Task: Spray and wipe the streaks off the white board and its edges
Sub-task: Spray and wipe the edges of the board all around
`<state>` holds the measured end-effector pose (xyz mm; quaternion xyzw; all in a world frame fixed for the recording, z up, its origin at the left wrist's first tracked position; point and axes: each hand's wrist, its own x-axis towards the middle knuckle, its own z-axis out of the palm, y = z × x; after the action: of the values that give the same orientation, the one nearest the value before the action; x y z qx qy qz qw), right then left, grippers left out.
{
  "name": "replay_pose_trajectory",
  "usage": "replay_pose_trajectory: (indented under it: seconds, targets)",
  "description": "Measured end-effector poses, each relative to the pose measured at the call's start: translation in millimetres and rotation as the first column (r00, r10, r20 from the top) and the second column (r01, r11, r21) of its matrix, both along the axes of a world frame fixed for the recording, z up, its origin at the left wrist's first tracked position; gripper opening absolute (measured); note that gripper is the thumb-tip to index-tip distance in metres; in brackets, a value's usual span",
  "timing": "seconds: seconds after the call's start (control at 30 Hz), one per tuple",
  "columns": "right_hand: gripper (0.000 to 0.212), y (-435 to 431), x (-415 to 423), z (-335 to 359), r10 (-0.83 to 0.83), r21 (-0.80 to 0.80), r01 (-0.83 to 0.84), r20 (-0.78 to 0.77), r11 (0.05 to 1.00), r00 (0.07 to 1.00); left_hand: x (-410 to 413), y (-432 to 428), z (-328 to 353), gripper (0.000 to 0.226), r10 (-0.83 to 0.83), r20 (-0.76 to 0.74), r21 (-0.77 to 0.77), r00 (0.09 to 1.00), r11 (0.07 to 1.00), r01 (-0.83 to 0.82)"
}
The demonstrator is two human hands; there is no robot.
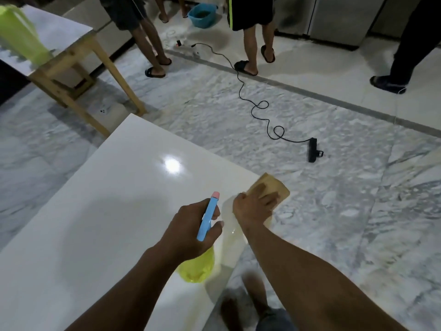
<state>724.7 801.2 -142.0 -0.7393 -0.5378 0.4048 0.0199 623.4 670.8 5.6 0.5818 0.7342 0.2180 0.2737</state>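
The glossy white board (pixel 107 211) fills the lower left, with a lamp glare near its middle. My left hand (pixel 191 230) grips a spray bottle (pixel 198 266) with a yellow-green body and a blue trigger head with a pink nozzle, held over the board near its right edge. My right hand (pixel 253 206) presses a tan cloth (pixel 269 187) flat onto the board's right edge, where a wet patch shines. The cloth hangs partly past the edge.
A wooden table (pixel 71 58) with a green jug (pixel 19 34) stands at the back left. A black cable and power strip (pixel 312 150) lie on the marble floor. Several people's legs stand at the back, near a blue basin (pixel 201 15). My foot (pixel 253 297) is below the board's edge.
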Motion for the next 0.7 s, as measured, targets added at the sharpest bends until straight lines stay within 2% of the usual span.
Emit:
replay_pose_trajectory:
  seconds: [0.13,0.23,0.3,0.4,0.7]
  targets:
    - [0.075,12,10,-13,0.093,0.242,-0.127,0.146,0.962,0.985,-3,-9,-10,0.021,0.085,0.036,-0.026,0.996,0.996,-0.084]
    - [0.076,17,7,-26,0.219,0.272,-0.259,0.170,0.927,0.961,-5,-15,-15,0.022,0.115,0.050,-0.030,0.992,0.993,-0.114]
    - [0.076,9,7,-39,0.269,0.302,-0.338,0.248,0.891,0.931,-7,-21,-15,0.022,0.130,0.065,-0.025,0.989,0.991,-0.128]
    - [0.073,2,11,-53,0.258,0.376,-0.373,0.322,0.848,0.911,-11,-33,-16,0.019,0.149,0.063,-0.012,0.987,0.989,-0.149]
    - [0.069,-50,-1,-59,0.232,0.412,-0.367,0.342,0.834,0.911,-31,-96,-24,0.018,0.198,0.067,-0.013,0.978,0.980,-0.198]
